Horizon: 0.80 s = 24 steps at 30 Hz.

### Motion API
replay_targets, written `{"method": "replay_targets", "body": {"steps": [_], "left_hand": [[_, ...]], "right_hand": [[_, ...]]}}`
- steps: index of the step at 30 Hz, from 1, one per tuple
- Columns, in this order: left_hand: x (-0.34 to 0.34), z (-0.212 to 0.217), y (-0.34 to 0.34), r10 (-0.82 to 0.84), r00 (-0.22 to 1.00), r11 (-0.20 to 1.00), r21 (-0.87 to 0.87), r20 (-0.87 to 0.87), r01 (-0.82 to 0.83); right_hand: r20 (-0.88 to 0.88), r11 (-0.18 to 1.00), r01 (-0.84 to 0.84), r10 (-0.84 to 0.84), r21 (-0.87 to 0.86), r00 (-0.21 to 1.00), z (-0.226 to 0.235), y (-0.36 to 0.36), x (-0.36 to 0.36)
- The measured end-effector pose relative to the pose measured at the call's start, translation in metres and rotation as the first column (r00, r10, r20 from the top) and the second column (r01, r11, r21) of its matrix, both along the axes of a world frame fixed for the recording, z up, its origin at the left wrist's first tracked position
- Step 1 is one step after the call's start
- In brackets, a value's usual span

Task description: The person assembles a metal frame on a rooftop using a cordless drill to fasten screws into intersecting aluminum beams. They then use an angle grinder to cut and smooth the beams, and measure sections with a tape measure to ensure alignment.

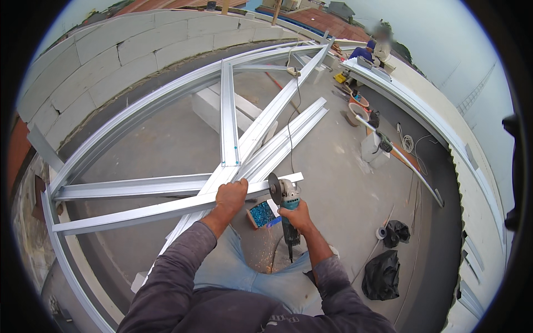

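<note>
My right hand is wrapped round the body of a teal angle grinder. Its cutting disc meets a light steel channel near that channel's right end, and orange sparks fall below toward my knees. Closed over the same channel, left of the disc, is my left hand. The channel lies across a long diagonal steel member of a metal truss frame. Just under the cut stands an open box of blue screws, partly hidden by the grinder and channel.
The grinder's cord runs away over the frame. White blocks lie beneath the truss, and a block wall curves along the left. At right are black plastic bags, a cordless drill and a bucket. Two people are far off.
</note>
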<state>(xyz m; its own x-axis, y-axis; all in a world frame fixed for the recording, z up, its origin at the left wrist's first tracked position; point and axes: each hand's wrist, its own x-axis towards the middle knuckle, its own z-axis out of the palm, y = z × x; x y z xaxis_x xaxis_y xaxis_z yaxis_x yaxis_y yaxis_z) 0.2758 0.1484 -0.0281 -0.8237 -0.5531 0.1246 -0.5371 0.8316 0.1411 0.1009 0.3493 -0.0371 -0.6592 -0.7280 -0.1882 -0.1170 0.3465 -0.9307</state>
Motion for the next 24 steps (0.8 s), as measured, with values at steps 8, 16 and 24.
{"method": "replay_targets", "body": {"steps": [8,16,24], "left_hand": [[-0.002,-0.004,-0.004,0.004,1.0,0.999,-0.039,-0.02,-0.005],[-0.002,-0.008,-0.003,0.022,0.999,0.996,-0.088,-0.03,-0.024],[0.007,-0.015,0.026,0.028,0.991,0.985,-0.164,-0.13,-0.049]], "right_hand": [[-0.015,0.999,-0.01,0.011,0.03,1.0,-0.015,0.006,0.0],[-0.044,0.999,-0.011,0.013,0.04,0.999,-0.02,-0.004,-0.008],[0.144,0.996,-0.002,0.014,-0.085,0.99,0.002,0.026,0.005]]}}
